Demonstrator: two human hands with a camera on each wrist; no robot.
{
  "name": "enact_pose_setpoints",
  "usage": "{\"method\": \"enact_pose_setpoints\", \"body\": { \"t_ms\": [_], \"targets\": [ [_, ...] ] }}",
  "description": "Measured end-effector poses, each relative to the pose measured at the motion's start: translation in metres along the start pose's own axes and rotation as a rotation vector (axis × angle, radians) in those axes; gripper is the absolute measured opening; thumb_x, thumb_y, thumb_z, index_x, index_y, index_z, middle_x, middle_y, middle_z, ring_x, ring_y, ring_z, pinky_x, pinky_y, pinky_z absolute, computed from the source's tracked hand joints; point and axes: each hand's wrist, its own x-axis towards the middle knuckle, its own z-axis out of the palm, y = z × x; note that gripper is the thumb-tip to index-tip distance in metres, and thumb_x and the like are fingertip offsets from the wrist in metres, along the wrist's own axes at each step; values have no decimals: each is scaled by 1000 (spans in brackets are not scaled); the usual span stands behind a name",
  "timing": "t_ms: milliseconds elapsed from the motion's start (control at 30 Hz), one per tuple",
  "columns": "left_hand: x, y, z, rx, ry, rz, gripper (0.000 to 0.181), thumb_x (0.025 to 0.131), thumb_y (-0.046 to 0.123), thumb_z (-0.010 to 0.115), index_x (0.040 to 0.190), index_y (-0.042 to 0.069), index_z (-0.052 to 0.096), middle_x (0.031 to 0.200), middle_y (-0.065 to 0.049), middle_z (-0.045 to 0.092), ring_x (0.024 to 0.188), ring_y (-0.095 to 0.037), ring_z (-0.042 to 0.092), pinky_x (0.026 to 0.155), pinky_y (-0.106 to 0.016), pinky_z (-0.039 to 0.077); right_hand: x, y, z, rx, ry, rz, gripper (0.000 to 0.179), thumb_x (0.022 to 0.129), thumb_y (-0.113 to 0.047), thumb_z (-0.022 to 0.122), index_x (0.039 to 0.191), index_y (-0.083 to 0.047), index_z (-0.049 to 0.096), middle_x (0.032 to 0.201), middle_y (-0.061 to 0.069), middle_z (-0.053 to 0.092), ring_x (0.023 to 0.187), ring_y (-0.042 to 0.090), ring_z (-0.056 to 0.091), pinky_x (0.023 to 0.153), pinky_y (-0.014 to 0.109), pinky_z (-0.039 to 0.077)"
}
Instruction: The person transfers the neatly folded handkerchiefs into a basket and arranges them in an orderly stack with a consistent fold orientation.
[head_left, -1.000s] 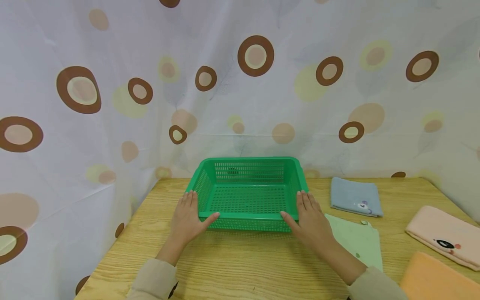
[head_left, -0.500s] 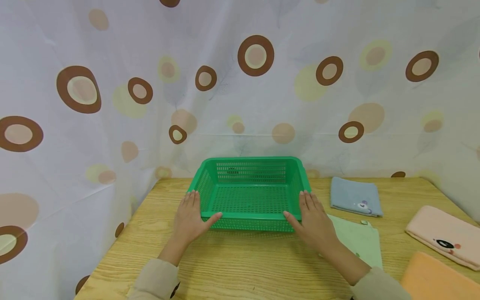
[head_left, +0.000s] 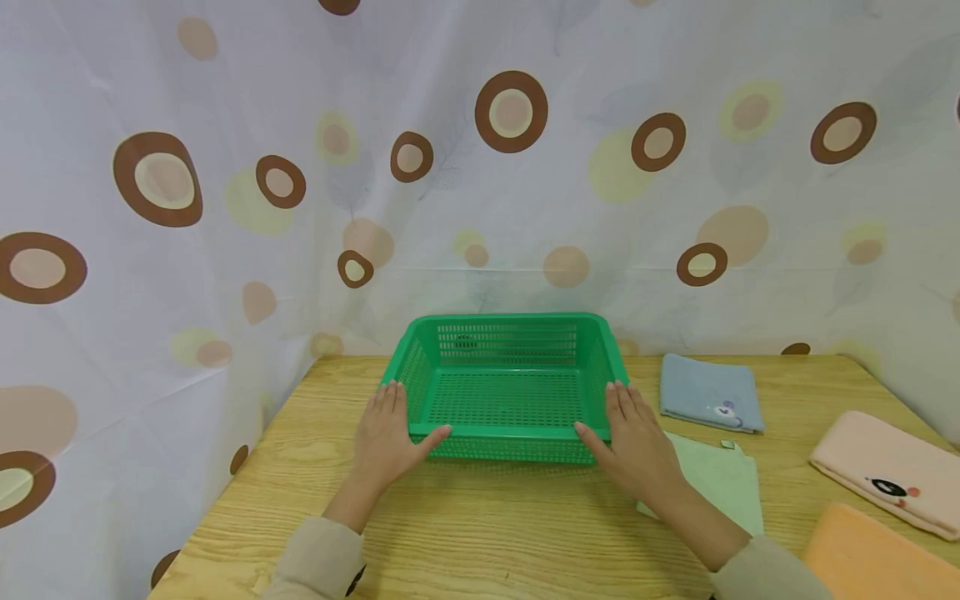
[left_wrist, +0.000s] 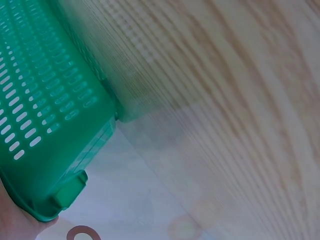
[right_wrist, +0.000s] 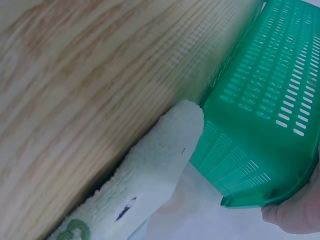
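Note:
A green plastic basket (head_left: 501, 433) with slotted walls stands near the back of the wooden table; nothing lies inside it. My left hand (head_left: 386, 433) rests at its front left corner, straight fingers along the side rim and thumb over the front rim. At the front right corner my right hand (head_left: 637, 437) lies in the same way, mirrored. Both wrist views show fingertips at the rim of the basket and its wall running down to the tabletop. Partly beneath my right forearm in the head view is a light green towel (head_left: 720, 475).
On the right of the table (head_left: 480, 533) lie a folded blue towel (head_left: 708, 392), a pink towel (head_left: 888, 467) and an orange towel (head_left: 877, 558). A patterned curtain (head_left: 480, 208) hangs behind the table and along its left side.
Both hands and the basket have shifted a little to the right together. The right hand now overlaps more of the light green towel's left part; the towels themselves have stayed put.

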Motion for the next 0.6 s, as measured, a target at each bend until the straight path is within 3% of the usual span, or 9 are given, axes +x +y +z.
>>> {"method": "enact_pose_setpoints", "body": {
  "t_ms": [600],
  "targets": [
    [0, 13, 3, 10, 3, -5, 103, 81, 72, 44, 139, -11, 31, 145, -27, 33, 138, -38, 28, 114, -47, 25, -4, 11, -5, 18, -11, 14, 79, 96, -48, 41, 141, 14, 21, 148, 31, 21, 138, 46, 16, 113, 56, 19]
  ]
}}
